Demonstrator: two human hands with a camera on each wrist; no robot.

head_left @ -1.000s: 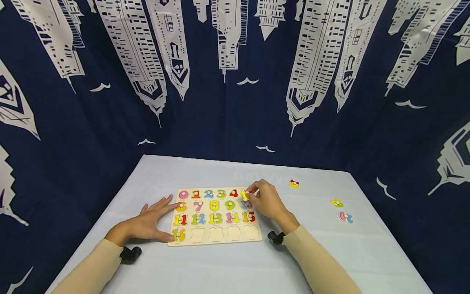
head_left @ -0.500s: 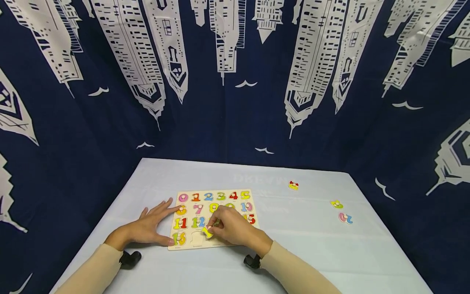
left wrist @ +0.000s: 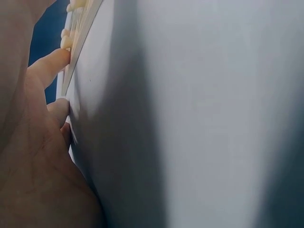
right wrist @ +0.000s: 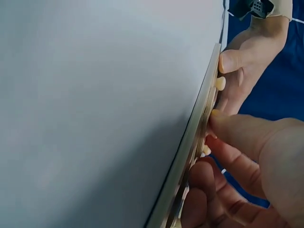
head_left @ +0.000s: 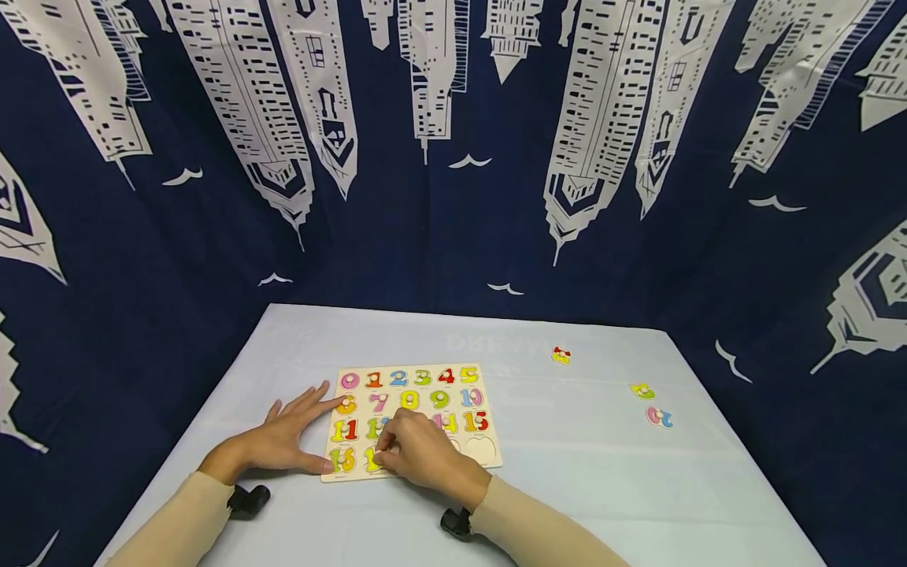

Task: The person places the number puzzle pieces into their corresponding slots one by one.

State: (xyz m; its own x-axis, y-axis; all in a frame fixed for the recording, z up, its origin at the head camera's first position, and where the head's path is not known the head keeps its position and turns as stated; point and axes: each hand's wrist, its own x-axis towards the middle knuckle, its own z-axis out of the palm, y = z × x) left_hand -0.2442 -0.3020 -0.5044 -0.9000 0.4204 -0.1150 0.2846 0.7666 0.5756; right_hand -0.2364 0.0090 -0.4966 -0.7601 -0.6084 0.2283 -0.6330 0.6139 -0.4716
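A wooden number puzzle board [head_left: 418, 366] lies on the table, with colourful knobbed number pieces in its rows. My left hand [head_left: 286, 437] spreads its fingers over the board's left side; its index finger touches near the 6 and its thumb rests by the 16 [head_left: 343, 459]. At the second slot of the bottom row, my right hand [head_left: 421, 449] pinches a yellow number puzzle piece [head_left: 370, 459]. Only its digit 1 shows; the fingers hide the rest. In the right wrist view, the thumb [right wrist: 237, 126] and curled fingers are against the board's face.
To the right of the board lie three loose pieces: a red-and-yellow one [head_left: 561, 356] at the back, a yellow-and-green one [head_left: 642, 391] and a pink-and-blue one [head_left: 659, 417]. A bare slot [head_left: 482, 450] shows at the board's lower right. A dark patterned cloth hangs behind the table.
My right hand has carried the yellow piece from the board's upper right down and left to the bottom row. The 5 shows uncovered in the top row. My left hand has stayed put.
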